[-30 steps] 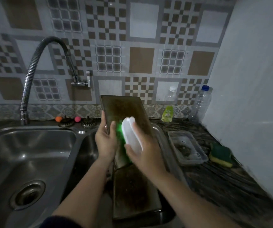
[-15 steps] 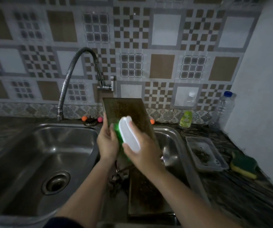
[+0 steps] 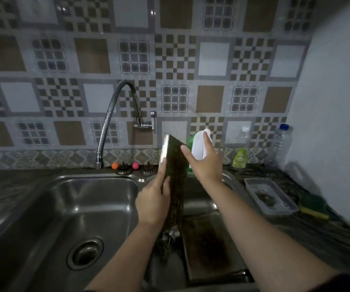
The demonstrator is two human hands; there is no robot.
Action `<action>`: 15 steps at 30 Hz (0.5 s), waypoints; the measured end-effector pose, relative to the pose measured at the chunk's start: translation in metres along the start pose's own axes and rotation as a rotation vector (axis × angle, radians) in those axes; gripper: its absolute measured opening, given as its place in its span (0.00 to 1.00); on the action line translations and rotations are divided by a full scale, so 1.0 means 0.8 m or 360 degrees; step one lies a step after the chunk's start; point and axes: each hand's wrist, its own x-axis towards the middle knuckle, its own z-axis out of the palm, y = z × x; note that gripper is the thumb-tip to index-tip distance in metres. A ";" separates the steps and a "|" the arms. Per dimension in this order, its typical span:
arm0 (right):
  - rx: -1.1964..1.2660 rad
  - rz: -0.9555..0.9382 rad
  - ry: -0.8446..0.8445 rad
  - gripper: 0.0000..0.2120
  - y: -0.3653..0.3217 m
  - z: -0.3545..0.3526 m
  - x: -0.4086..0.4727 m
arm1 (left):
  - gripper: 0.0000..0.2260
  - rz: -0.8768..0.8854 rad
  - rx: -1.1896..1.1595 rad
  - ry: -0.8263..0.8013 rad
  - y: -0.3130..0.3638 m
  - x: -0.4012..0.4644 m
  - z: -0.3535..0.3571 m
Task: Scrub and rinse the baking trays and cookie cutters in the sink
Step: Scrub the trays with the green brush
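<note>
Baking tray point(image 3: 175, 182), no legible writing

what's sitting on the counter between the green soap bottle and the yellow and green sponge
In the head view, a clear plastic container with dark residue lies between the soap bottle and the sponge.

Baking tray point(image 3: 175, 182): dark, heavily stained, held near upright and turned edge-on above the divide between the sink basins, its shiny rim facing left. Second baking tray point(image 3: 209, 247): lying flat in the right-hand basin, surface browned and grimy. Scrub brush point(image 3: 200, 145): white body, green bristles, just right of the upright tray's top.
</note>
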 end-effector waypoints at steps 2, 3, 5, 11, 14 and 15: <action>0.0041 0.0077 0.0074 0.43 -0.025 0.008 0.000 | 0.26 0.0240 0.0158 -0.0037 -0.006 -0.003 -0.008; 0.0069 0.0115 0.0104 0.44 -0.036 0.012 -0.001 | 0.27 0.0363 0.0218 -0.0041 -0.011 -0.004 -0.012; 0.0088 0.0212 0.0168 0.44 -0.053 0.018 -0.009 | 0.34 0.0562 0.0359 -0.0075 -0.021 -0.004 -0.021; 0.0248 0.0526 0.0303 0.40 -0.062 0.038 -0.048 | 0.37 0.0812 0.0366 -0.0203 -0.063 -0.010 -0.045; 0.0350 0.0451 0.0388 0.37 -0.062 0.041 -0.064 | 0.24 0.0484 0.0015 -0.0427 -0.073 -0.012 -0.068; 0.0377 0.0424 0.0406 0.36 -0.062 0.041 -0.067 | 0.23 0.0304 -0.0130 -0.0472 -0.082 -0.007 -0.072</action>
